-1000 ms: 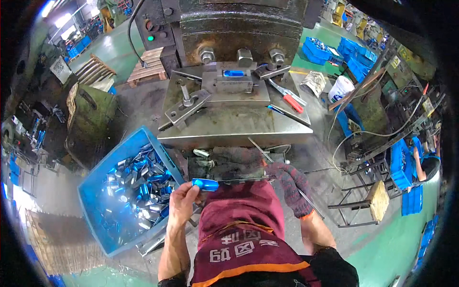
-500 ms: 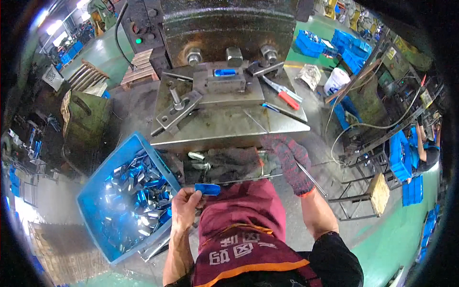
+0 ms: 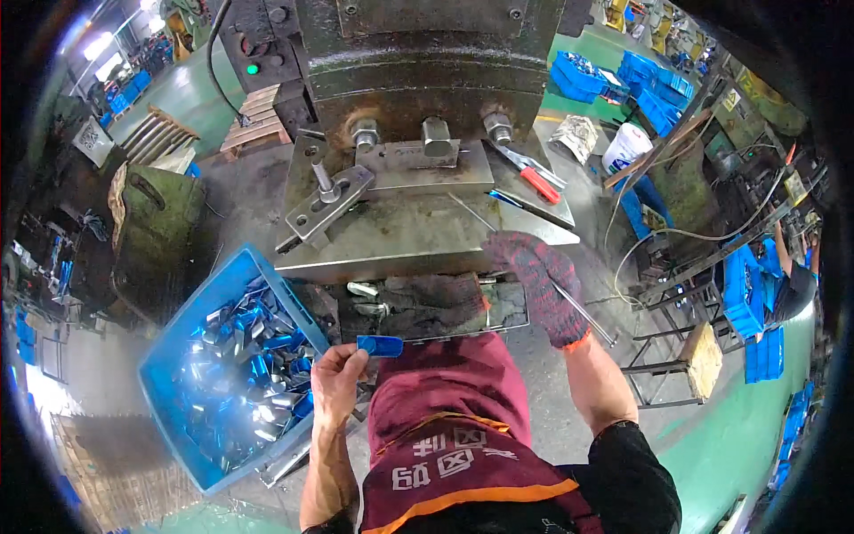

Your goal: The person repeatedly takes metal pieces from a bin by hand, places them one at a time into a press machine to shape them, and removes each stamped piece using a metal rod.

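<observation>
My bare left hand (image 3: 336, 383) pinches a small curved blue metal piece (image 3: 381, 346) between thumb and fingers, in front of the apron and beside the parts bin. My right hand (image 3: 539, 283), in a dark knitted glove, is closed around a thin metal rod (image 3: 584, 315). The rod's far end reaches over the press bed (image 3: 391, 233); its near end sticks out past the wrist. Ahead, the press ram (image 3: 422, 84) is low over the die block (image 3: 382, 176), and the spot where a blue piece lay is hidden.
To the left stands a blue bin (image 3: 289, 301) full of blue and silver metal pieces. A bolted clamp (image 3: 331, 206) and red-handled pliers (image 3: 537, 182) lie on the bed. A wooden-topped stool (image 3: 703, 360) is at right; another person (image 3: 792, 289) works beyond it.
The press ram has come down over the die, covering the blue piece there. My left hand has shifted slightly left with its piece; my right hand still grips the rod, nearly unmoved.
</observation>
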The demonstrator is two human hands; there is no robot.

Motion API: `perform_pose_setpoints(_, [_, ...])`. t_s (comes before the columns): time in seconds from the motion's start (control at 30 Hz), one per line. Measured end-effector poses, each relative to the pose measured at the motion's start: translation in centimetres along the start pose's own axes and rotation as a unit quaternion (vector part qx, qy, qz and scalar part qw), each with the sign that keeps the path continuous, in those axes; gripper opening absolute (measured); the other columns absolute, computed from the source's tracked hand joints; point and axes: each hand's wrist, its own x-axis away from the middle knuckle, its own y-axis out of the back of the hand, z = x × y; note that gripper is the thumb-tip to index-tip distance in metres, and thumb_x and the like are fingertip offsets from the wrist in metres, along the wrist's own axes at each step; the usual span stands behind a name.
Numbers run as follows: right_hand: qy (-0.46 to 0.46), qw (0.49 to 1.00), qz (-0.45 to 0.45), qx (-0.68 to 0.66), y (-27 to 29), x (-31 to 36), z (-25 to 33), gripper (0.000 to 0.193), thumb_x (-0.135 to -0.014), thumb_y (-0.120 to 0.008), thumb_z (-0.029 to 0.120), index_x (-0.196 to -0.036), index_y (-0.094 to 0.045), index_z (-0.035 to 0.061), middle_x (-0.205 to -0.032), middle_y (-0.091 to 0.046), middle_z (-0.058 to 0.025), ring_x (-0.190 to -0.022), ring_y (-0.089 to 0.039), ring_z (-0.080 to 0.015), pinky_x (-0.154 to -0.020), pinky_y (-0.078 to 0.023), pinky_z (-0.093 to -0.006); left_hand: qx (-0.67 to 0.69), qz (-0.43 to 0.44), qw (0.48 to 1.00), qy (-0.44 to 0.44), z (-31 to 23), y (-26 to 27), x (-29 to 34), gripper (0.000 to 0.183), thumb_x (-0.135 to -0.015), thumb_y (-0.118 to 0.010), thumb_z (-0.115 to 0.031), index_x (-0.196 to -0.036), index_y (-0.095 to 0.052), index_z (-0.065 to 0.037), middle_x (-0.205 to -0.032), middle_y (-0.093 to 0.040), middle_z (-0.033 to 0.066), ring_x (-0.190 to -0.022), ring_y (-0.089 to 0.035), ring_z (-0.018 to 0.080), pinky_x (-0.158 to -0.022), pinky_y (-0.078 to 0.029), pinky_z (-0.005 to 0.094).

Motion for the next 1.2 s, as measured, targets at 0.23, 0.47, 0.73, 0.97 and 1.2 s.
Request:
perform_pose_setpoints(0.23, [0.029, 0.999, 0.023, 0.001, 0.4, -4.7, -0.1, 0.028, -0.097, -0.045, 0.007, -0.121, -0.054, -0.0057, -0.117, -0.061, -0.0131, -0.108, -0.058, -0.0183, -0.096, -0.045, -0.03, 0.005, -0.005, 1.0, -0.016, -1.6, -0.2, -1.3, 0.013, -0.088, -0.063, -0.011, -0.091, -0.061, 0.001, -0.074, -0.062, 0.0046, -0.063, -0.054, 0.0101, -0.061, -0.045, 0.024])
perform_pose_setpoints(0.47, [-0.002, 0.998, 0.028, -0.064, 0.4, -12.7, -2.2, 0.027, -0.096, -0.051, 0.013, -0.117, -0.058, -0.0022, -0.113, -0.064, -0.0102, -0.105, -0.06, -0.0195, -0.091, -0.047, -0.0306, 0.009, -0.027, 0.999, -0.025, -2.4, -0.4, -1.5, 0.012, -0.087, -0.064, -0.011, -0.089, -0.061, 0.0, -0.072, -0.061, 0.0036, -0.063, -0.055, 0.0109, -0.062, -0.045, 0.0245])
perform_pose_setpoints(0.73, [0.23, 0.932, -0.013, 0.28, 0.9, -14.5, -4.6, 0.023, -0.096, -0.05, 0.01, -0.113, -0.062, 0.0022, -0.105, -0.067, -0.0107, -0.094, -0.063, -0.0196, -0.081, -0.05, -0.0308, 0.047, -0.047, 0.997, -0.046, -5.5, -3.9, -6.9, 0.023, -0.091, -0.062, -0.025, -0.088, -0.062, -0.001, -0.072, -0.06, 0.0033, -0.059, -0.054, 0.0096, -0.054, -0.044, 0.0241])
perform_pose_setpoints(0.97, [0.15, 0.959, -0.027, 0.24, 0.6, -5.2, -1.3, 0.025, -0.091, -0.055, 0.008, -0.114, -0.059, 0.0001, -0.107, -0.065, -0.0163, -0.094, -0.065, -0.028, -0.081, -0.051, -0.0326, 0.096, 0.056, 0.99, -0.082, -12.9, -13.0, -20.2, 0.029, -0.085, -0.07, -0.019, -0.103, -0.061, 0.002, -0.086, -0.066, 0.0081, -0.068, -0.063, 0.0141, -0.059, -0.054, 0.0281])
perform_pose_setpoints(1.2, [0.154, 0.933, 0.022, 0.325, 1.4, -4.5, -0.4, 0.024, -0.091, -0.051, 0.006, -0.113, -0.061, 0.0055, -0.118, -0.061, -0.0134, -0.103, -0.061, -0.0318, -0.086, -0.05, -0.0373, 0.079, -0.021, 0.989, -0.122, -13.6, -13.9, -22.4, 0.029, -0.086, -0.063, -0.006, -0.111, -0.059, 0.008, -0.087, -0.066, 0.0104, -0.067, -0.062, 0.015, -0.053, -0.054, 0.0266])
